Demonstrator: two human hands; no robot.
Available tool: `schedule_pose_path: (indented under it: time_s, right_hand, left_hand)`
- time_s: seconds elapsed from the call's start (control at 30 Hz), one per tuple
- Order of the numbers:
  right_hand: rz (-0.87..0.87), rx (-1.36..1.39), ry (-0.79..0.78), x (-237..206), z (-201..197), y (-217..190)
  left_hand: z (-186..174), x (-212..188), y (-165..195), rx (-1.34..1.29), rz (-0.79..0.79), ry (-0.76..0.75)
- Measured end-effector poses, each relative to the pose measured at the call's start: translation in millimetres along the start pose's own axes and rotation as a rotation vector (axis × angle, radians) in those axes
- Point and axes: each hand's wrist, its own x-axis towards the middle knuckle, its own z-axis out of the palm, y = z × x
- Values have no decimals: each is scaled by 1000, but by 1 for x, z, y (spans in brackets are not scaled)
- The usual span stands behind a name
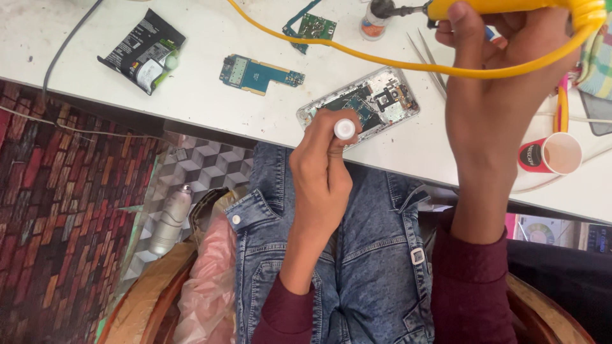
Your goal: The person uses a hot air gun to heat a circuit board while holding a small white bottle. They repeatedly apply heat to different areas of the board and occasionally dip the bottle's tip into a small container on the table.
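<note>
This is a small phone-repair workbench, the kind found in an electronics repair shop. On the white, scuffed worktop (210,95) lie an opened phone (373,102) with its insides bare, two loose blue-green circuit boards (260,73) (312,27), a black phone battery (143,51) at the far left, metal tweezers (428,60) and a yellow-handled soldering iron (503,6) with its coiled yellow cable. A paper cup (553,154) stands at the right, and patterned brick-look flooring (57,210) shows below the bench edge.
</note>
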Motion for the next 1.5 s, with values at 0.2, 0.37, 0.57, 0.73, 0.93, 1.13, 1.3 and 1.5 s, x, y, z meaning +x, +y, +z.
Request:
schedule_pose_path:
  time_s: [0.2, 0.37, 0.57, 0.73, 0.93, 1.13, 1.3, 1.5]
  right_hand:
    - [23, 2, 12, -3, -2, 2]
    - [58, -34, 63, -10, -19, -18]
    - [172, -168, 123, -27, -34, -52]
    - [238, 36, 163, -42, -32, -60]
    - [272, 112, 173, -51, -33, -50]
    - [325, 168, 185, -50, -36, -49]
    - [314, 186, 191, -49, -35, -52]
    - [295, 176, 172, -51, -36, -52]
  left_hand:
    - [-1, -1, -2, -30, -33, 0]
    - [-1, 1, -4, -35, -47, 3]
    - [-3, 1, -5, -50, -61, 2]
    - [-5, 1, -1, -76, -65, -8]
    - [-5, 2, -2, -78, -61, 0]
    - [-7, 1, -3, -94, -67, 2]
    - [-7, 0, -3, -99, -66, 0]
    - [-7, -1, -4, -84, -68, 2]
